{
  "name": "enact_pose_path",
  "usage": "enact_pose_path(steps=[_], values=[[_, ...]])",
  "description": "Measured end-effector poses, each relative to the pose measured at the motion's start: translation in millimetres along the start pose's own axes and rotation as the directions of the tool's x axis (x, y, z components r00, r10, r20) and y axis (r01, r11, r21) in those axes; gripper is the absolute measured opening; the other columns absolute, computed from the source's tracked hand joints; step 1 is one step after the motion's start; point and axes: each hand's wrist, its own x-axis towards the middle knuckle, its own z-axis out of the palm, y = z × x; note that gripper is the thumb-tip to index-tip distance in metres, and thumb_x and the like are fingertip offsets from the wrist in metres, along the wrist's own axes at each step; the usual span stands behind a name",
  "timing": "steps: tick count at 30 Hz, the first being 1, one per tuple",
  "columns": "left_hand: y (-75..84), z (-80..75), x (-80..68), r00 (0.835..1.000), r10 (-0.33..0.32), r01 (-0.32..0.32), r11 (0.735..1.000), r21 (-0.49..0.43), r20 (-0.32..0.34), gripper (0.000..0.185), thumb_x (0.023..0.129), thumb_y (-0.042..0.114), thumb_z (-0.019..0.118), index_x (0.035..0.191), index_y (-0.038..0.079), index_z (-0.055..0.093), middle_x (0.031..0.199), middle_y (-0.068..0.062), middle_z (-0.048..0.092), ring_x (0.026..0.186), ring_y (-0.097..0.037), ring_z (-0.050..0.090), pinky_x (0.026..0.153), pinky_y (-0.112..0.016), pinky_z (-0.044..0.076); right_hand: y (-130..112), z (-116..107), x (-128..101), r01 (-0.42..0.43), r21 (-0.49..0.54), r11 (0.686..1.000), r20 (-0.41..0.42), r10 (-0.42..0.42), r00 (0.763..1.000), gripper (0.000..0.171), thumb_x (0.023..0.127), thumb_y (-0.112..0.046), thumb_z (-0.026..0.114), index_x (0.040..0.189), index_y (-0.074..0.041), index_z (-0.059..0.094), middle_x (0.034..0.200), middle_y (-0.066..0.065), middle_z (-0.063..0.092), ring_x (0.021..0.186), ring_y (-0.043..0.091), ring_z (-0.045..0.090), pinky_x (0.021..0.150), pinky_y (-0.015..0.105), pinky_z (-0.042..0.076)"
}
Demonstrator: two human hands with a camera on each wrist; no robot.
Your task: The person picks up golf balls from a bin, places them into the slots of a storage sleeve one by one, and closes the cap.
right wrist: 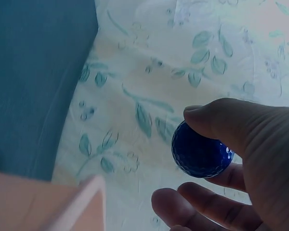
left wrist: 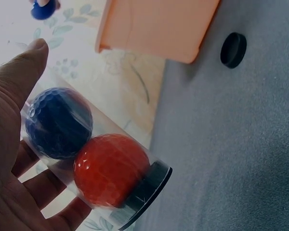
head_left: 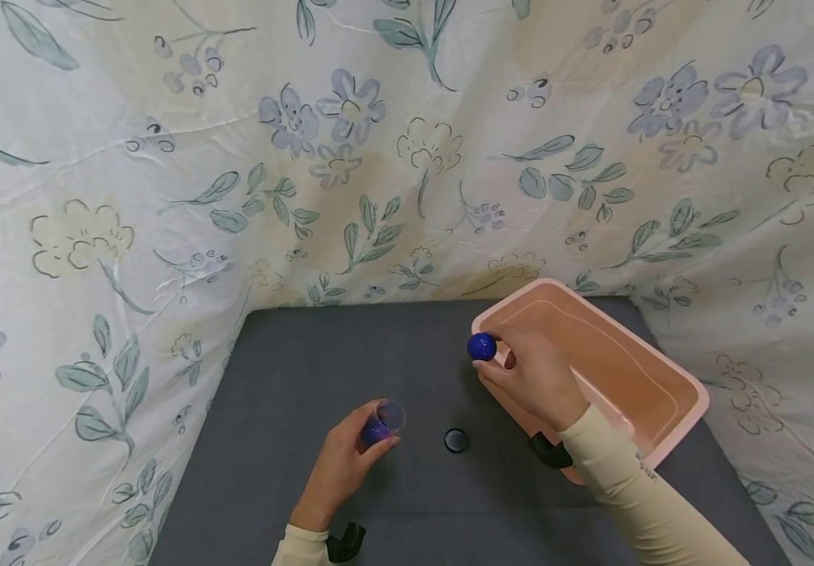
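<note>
My left hand (head_left: 341, 456) grips a clear plastic tube (left wrist: 98, 115) around its side. Inside it, a blue golf ball (left wrist: 59, 122) rests against an orange-red golf ball (left wrist: 111, 169), which sits by the black cap at the tube's bottom end. The tube's other end is uncapped. Over the near left rim of the pink bin, my right hand (head_left: 537, 373) pinches another blue golf ball (head_left: 481, 347) between thumb and fingers. A loose black cap (head_left: 455, 440) lies on the table between the two hands.
The pink bin (head_left: 693, 397) stands at the right of the dark grey table (head_left: 350, 354), set at an angle. Floral cloth (head_left: 378, 236) hangs behind the table and along both sides.
</note>
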Motion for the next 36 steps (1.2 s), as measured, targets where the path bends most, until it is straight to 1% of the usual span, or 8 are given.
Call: enact_pose_path(steps=[5,10,13,15,22,27,31,36], values=[[-0.7,0.0,-0.1,1.000,0.007,-0.007,1.000,-0.001,-0.003,0.056,0.091,0.036,0.080,0.141,0.025,0.059,0.129,-0.001,0.069,0.094,-0.010,0.064,0.072,-0.023,0.056,-11.9,6.8,-0.8,0.039,-0.007,0.999,-0.008,-0.039,0.999,0.045,0.085,-0.033,0.087,0.121,-0.012,0.071,0.084,-0.002,0.065,0.067,0.009,0.054,0.061,0.026,0.047],[-1.3,-0.1,-0.8,1.000,0.006,-0.006,1.000,0.014,-0.004,0.057,0.090,0.037,0.080,0.141,0.024,0.059,0.130,-0.002,0.069,0.096,-0.010,0.064,0.074,-0.024,0.057,-19.5,11.1,-1.5,0.087,-0.026,0.996,-0.038,-0.088,0.995,0.049,0.083,-0.034,0.089,0.122,-0.009,0.072,0.080,-0.002,0.063,0.070,0.009,0.055,0.063,0.027,0.049],[-1.6,-0.5,-1.5,1.000,0.001,-0.001,1.000,0.012,-0.001,0.057,0.091,0.039,0.080,0.142,0.024,0.058,0.131,-0.002,0.069,0.097,-0.011,0.065,0.074,-0.024,0.057,-23.7,14.3,-2.1,0.097,-0.005,0.995,-0.035,-0.097,0.995,0.048,0.083,-0.033,0.089,0.121,-0.010,0.072,0.078,-0.003,0.060,0.067,0.008,0.052,0.060,0.025,0.048],[-1.4,-0.9,-1.6,1.000,-0.003,0.003,1.000,0.006,0.002,0.057,0.091,0.040,0.079,0.142,0.024,0.058,0.131,-0.002,0.069,0.098,-0.011,0.065,0.075,-0.024,0.057,-26.9,17.1,-3.0,0.099,0.030,0.995,-0.017,-0.099,0.995,0.046,0.084,-0.034,0.089,0.121,-0.012,0.072,0.080,-0.003,0.063,0.067,0.006,0.052,0.059,0.023,0.047],[-1.7,-2.0,-2.0,1.000,0.004,-0.004,1.000,0.008,0.008,0.057,0.092,0.040,0.078,0.143,0.024,0.058,0.132,-0.002,0.068,0.102,-0.012,0.067,0.078,-0.027,0.060,-39.2,35.5,-9.5,0.111,0.192,0.975,0.021,-0.117,0.993,0.048,0.085,-0.032,0.088,0.126,-0.014,0.070,0.107,0.000,0.072,0.073,0.006,0.061,0.065,0.025,0.056],[-2.5,-2.8,-2.6,1.000,0.015,-0.015,1.000,0.000,0.013,0.057,0.092,0.038,0.078,0.143,0.023,0.057,0.132,-0.003,0.068,0.105,-0.014,0.069,0.078,-0.028,0.060,-54.7,46.9,-13.3,0.133,0.267,0.954,0.021,-0.144,0.989,0.049,0.085,-0.031,0.088,0.127,-0.013,0.070,0.111,0.002,0.072,0.074,0.008,0.063,0.063,0.020,0.053],[-3.0,-3.4,-3.1,1.000,0.023,-0.023,1.000,-0.013,0.016,0.057,0.092,0.035,0.079,0.144,0.022,0.057,0.131,-0.004,0.068,0.102,-0.014,0.069,0.074,-0.024,0.058,-65.6,54.4,-14.7,0.123,0.347,0.930,0.029,-0.142,0.989,0.048,0.086,-0.030,0.087,0.128,-0.015,0.070,0.111,0.000,0.071,0.074,0.007,0.061,0.060,0.020,0.052],[-3.6,-3.9,-4.1,1.000,0.024,-0.023,0.999,-0.034,0.013,0.055,0.092,0.029,0.080,0.142,0.022,0.059,0.129,-0.003,0.069,0.096,-0.011,0.068,0.071,-0.022,0.057,-74.5,60.4,-16.5,0.132,0.395,0.909,0.013,-0.149,0.989,0.047,0.087,-0.030,0.086,0.129,-0.017,0.070,0.112,-0.001,0.070,0.075,0.006,0.061,0.060,0.020,0.052]])
